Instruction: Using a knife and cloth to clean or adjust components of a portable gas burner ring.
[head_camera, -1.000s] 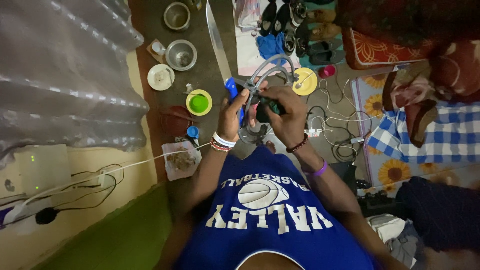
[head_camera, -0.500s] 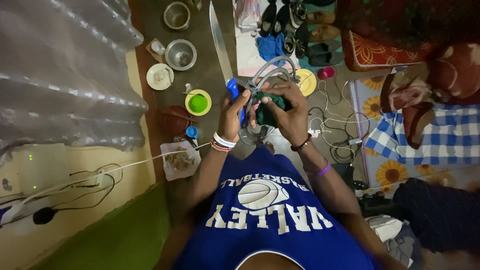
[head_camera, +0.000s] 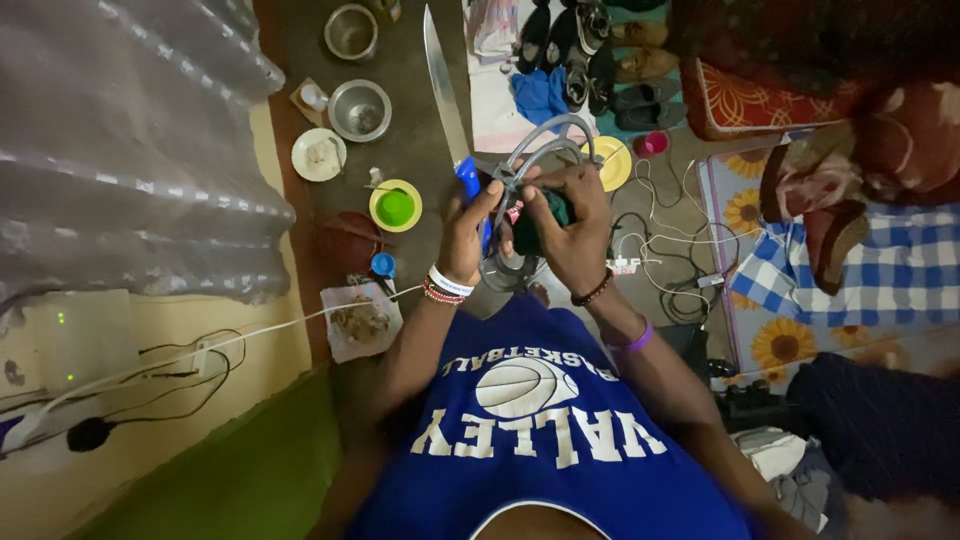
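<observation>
In the head view, a long knife (head_camera: 446, 95) with a blue handle is held tight in the left hand (head_camera: 466, 225), and its blade is pointed away from the body, over the floor (head_camera: 420, 150). A dark green thing (head_camera: 545, 215) with grey looped cable (head_camera: 548, 140) is gripped in the right hand (head_camera: 570, 225), just beside the knife handle. A green bowl (head_camera: 395, 206) is seen on the floor near the left hand.

One long knife (head_camera: 443, 85) with a blue handle. Two steel bowls (head_camera: 360, 109), one white plate (head_camera: 319, 154), one yellow plate (head_camera: 613, 163), one green lid (head_camera: 395, 206). Two hands (head_camera: 467, 225), with bracelets on both wrists. Several dark shoes (head_camera: 590, 55); exact number unclear.
</observation>
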